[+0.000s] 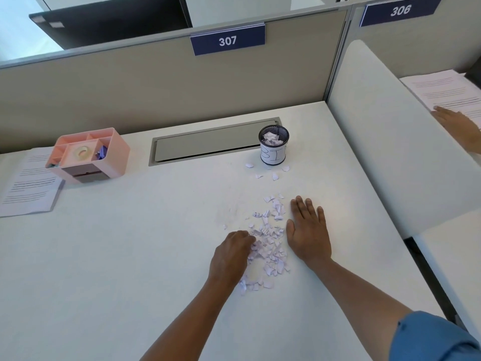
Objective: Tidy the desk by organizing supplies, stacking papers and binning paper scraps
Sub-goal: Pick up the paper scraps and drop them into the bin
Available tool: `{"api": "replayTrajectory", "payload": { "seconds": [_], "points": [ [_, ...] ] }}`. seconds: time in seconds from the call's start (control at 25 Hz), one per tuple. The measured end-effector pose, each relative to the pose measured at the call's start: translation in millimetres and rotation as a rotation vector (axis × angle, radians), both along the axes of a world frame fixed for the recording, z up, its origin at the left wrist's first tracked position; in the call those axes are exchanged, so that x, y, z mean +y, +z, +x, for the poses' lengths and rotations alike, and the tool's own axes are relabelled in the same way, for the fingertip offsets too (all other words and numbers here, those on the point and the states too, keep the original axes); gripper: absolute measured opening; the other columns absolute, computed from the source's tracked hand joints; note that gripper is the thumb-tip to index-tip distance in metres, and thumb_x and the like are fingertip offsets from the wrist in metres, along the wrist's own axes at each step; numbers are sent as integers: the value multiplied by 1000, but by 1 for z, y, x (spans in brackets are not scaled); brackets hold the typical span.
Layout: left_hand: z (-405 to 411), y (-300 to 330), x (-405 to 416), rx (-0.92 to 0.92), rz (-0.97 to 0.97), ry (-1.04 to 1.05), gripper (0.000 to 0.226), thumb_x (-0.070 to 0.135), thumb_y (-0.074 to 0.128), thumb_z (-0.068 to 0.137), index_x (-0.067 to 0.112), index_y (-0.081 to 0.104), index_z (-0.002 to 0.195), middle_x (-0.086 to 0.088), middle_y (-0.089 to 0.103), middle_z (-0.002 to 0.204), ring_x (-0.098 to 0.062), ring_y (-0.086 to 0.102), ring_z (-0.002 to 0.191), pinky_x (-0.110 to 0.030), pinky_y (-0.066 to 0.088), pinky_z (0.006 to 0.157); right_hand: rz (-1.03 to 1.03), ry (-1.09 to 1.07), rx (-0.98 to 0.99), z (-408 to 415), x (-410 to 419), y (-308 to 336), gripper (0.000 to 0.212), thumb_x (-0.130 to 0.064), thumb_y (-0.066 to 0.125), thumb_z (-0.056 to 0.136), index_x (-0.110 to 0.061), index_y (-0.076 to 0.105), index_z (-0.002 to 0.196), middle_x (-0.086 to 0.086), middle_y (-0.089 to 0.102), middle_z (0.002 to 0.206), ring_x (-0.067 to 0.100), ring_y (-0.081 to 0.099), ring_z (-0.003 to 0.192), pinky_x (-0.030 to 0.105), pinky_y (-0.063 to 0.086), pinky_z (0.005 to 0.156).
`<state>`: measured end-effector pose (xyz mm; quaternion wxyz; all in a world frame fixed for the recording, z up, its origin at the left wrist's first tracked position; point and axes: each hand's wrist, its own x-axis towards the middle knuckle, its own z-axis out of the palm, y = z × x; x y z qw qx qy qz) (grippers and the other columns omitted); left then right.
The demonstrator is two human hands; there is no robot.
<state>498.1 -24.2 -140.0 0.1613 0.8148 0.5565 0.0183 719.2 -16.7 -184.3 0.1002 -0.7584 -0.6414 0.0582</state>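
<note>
Roughly midway: supplies are sorted in the pink organizer (88, 155), the mesh bin (273, 147) is part-filled, scraps (270, 246) are left piled on the counter (130, 256), pinched by the curled left hand (230, 254), fenced by the flat open right hand (308, 233).

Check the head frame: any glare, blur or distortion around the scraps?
Head view: soft even light, faint shadows; wide-angle bend in the beige partition; torn white paper scraps sharp between both hands, left hand and right hand; no glare on the white desk.
</note>
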Motion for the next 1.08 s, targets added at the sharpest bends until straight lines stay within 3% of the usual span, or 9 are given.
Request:
{"api": "replayTrajectory", "payload": {
  "seconds": [0.2,0.52,0.76,0.84,1.08],
  "points": [
    [5,0,21,-61,24,58,23,13,51,98,23,69,110,1,67,101,-23,63,94,-32,49,70,-4,4,14,0,0,-1,61,-32,33,94,-13,33,152,4,30,160,24,24,149,48,16,122],
    [28,25,65,-297,96,162,22,15,58,98,19,75,112,1,75,113,-20,70,99,-34,56,85,3,11,-8,1,-1,2,60,-32,33,95,-11,35,151,6,31,159,26,26,148,49,19,121],
    [53,57,115,-551,47,240,25,7,60,91,23,79,90,12,78,95,0,69,87,-9,49,78,-10,9,-7,2,0,2,60,-34,28,95,-13,34,151,5,30,160,25,24,149,48,18,122],
    [63,69,136,-573,56,241,26,7,59,89,24,78,88,12,77,86,-3,69,81,-16,51,76,-20,9,-6,1,0,2,60,-34,28,95,-14,33,152,4,28,161,24,22,150,48,18,122],
    [94,95,203,-567,141,269,21,12,64,88,20,79,99,2,78,91,-15,65,78,-22,45,70,-28,8,22,2,1,4,61,-34,27,95,-13,34,152,4,28,161,24,22,150,48,17,122]
  ]
}}
